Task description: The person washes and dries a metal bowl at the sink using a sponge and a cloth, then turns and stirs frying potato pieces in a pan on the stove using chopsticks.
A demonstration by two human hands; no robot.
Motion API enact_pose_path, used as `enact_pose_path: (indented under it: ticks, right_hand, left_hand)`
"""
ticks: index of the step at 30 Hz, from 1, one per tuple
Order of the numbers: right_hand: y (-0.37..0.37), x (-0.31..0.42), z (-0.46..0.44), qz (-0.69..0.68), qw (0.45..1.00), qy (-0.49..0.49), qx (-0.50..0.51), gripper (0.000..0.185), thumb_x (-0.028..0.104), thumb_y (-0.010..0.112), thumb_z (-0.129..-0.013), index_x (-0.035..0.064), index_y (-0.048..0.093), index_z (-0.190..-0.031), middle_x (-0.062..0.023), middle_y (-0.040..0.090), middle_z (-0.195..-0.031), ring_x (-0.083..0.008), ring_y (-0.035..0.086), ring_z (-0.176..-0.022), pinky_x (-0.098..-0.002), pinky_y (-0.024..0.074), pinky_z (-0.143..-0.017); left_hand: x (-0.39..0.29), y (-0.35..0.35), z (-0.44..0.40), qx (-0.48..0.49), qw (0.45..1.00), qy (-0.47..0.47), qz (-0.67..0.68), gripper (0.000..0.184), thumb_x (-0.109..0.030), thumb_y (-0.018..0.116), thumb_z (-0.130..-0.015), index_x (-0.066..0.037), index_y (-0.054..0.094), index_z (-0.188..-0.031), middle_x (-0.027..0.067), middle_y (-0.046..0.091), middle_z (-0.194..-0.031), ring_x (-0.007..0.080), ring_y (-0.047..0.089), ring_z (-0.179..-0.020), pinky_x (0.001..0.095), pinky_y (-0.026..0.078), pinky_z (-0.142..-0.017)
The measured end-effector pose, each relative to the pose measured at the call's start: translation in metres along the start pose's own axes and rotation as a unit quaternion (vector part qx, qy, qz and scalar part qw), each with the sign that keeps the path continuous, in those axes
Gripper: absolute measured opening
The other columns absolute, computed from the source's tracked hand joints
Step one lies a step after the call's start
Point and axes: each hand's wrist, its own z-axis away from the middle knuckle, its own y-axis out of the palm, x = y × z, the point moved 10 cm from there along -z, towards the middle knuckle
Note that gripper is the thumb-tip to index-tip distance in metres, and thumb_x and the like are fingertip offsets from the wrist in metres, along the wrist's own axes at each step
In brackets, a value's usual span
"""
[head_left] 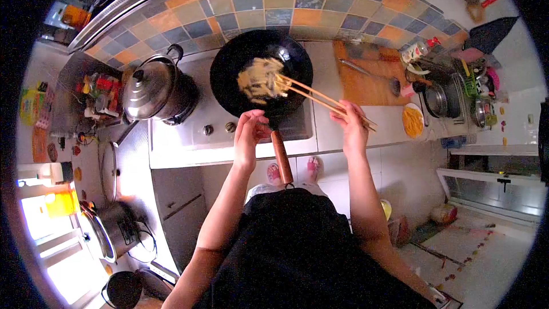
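A black wok (226, 77) sits on the stove, with pale yellow strips of food (260, 80) in its middle. Its brown wooden handle (281, 157) points toward my body. My right hand (353, 125) is closed around a pair of wooden chopsticks (320, 99), whose tips touch the food at its right side. Just beyond the wok's near rim, left of the handle, is my left hand (250, 131). Its fingers are bent and close together near the rim; whether they hold anything is too small to make out.
A lidded steel pot (150, 94) stands on the left burner. Right of the wok lies a wooden cutting board (366, 83) with a ladle on it. A bowl of orange-yellow food (412, 121) rests near the counter's front edge, beside the sink with pans.
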Motion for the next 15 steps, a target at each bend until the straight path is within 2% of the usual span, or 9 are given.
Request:
enact_pose_path:
  ticks: [1,2,5,7,10,12,13,14,15]
  right_hand:
    - [0.000,-0.006,0.000,0.016,1.000,0.007,0.013,0.028,0.024,0.054,-0.089,-0.0010,0.057,-0.101,-0.0124,0.062,-0.091,-0.0202,0.064,-0.075,-0.0305,0.0529,-0.070]
    - [-0.010,-0.022,-0.004,0.103,0.995,0.001,0.004,0.029,0.025,0.055,-0.089,-0.0012,0.057,-0.101,-0.0119,0.062,-0.091,-0.0202,0.064,-0.075,-0.0307,0.0529,-0.071]
    - [-0.014,-0.027,-0.003,0.056,0.998,0.009,0.009,0.030,0.026,0.055,-0.088,-0.0012,0.057,-0.102,-0.0118,0.062,-0.090,-0.0207,0.064,-0.077,-0.0309,0.0531,-0.072]
    - [-0.008,-0.002,0.006,0.005,1.000,0.017,-0.008,0.030,0.026,0.055,-0.089,-0.0015,0.056,-0.102,-0.0120,0.062,-0.091,-0.0210,0.064,-0.078,-0.0311,0.0533,-0.072]
    - [-0.016,-0.009,-0.004,-0.074,0.996,0.034,0.041,0.026,0.022,0.056,-0.089,-0.0009,0.056,-0.102,-0.0107,0.063,-0.093,-0.0193,0.064,-0.080,-0.0300,0.0540,-0.071]
    - [-0.035,-0.033,-0.014,0.009,0.998,-0.022,0.061,0.024,0.019,0.055,-0.089,-0.0020,0.057,-0.102,-0.0101,0.064,-0.092,-0.0179,0.063,-0.079,-0.0294,0.0539,-0.070]
    - [-0.038,-0.028,-0.010,-0.026,0.998,-0.002,0.065,0.025,0.019,0.055,-0.089,-0.0023,0.057,-0.102,-0.0097,0.064,-0.091,-0.0162,0.063,-0.079,-0.0289,0.0536,-0.070]
    - [-0.042,-0.011,-0.006,0.014,0.996,-0.038,0.082,0.028,0.020,0.050,-0.092,-0.0026,0.054,-0.107,-0.0138,0.062,-0.096,-0.0200,0.064,-0.082,-0.0299,0.0538,-0.074]
    - [-0.050,0.013,0.000,-0.004,0.996,-0.064,0.069,0.028,0.020,0.050,-0.092,-0.0028,0.054,-0.108,-0.0139,0.062,-0.097,-0.0201,0.064,-0.083,-0.0300,0.0535,-0.075]
  left_hand:
    - [0.002,0.005,-0.001,0.004,1.000,-0.005,-0.002,0.024,-0.028,0.042,-0.093,-0.009,0.051,-0.105,0.0026,0.055,-0.089,0.0112,0.052,-0.073,0.0255,0.042,-0.068]
    - [0.006,0.009,-0.002,0.008,1.000,-0.010,-0.003,0.023,-0.026,0.042,-0.092,-0.009,0.051,-0.105,0.0023,0.055,-0.090,0.0111,0.053,-0.074,0.0253,0.042,-0.069]
    - [0.008,0.027,0.000,0.018,1.000,-0.009,-0.004,0.022,-0.025,0.043,-0.091,-0.010,0.051,-0.105,0.0023,0.055,-0.091,0.0113,0.054,-0.074,0.0254,0.042,-0.070]
    - [0.014,0.037,0.003,0.013,1.000,-0.015,-0.023,0.023,-0.026,0.044,-0.091,-0.010,0.051,-0.105,0.0028,0.055,-0.091,0.0118,0.054,-0.074,0.0261,0.042,-0.070]
    - [0.020,0.068,0.005,0.029,0.998,-0.006,-0.054,0.024,-0.028,0.043,-0.092,-0.010,0.051,-0.105,0.0031,0.054,-0.091,0.0117,0.054,-0.075,0.0263,0.042,-0.070]
    - [0.033,0.092,0.004,0.061,0.998,0.014,-0.019,0.030,-0.033,0.047,-0.090,-0.007,0.053,-0.105,0.0039,0.056,-0.089,0.0140,0.052,-0.077,0.0289,0.044,-0.069]
    - [0.040,0.104,0.007,0.058,0.998,0.007,-0.023,0.031,-0.034,0.048,-0.090,-0.007,0.053,-0.105,0.0037,0.056,-0.089,0.0137,0.052,-0.076,0.0289,0.044,-0.068]
    - [0.047,0.118,0.009,0.053,0.998,0.002,-0.026,0.031,-0.034,0.049,-0.090,-0.008,0.053,-0.105,0.0035,0.056,-0.089,0.0135,0.052,-0.076,0.0289,0.044,-0.068]
    - [0.054,0.135,0.012,0.068,0.997,-0.003,-0.038,0.030,-0.034,0.049,-0.090,-0.008,0.054,-0.105,0.0031,0.056,-0.091,0.0132,0.052,-0.077,0.0286,0.044,-0.068]
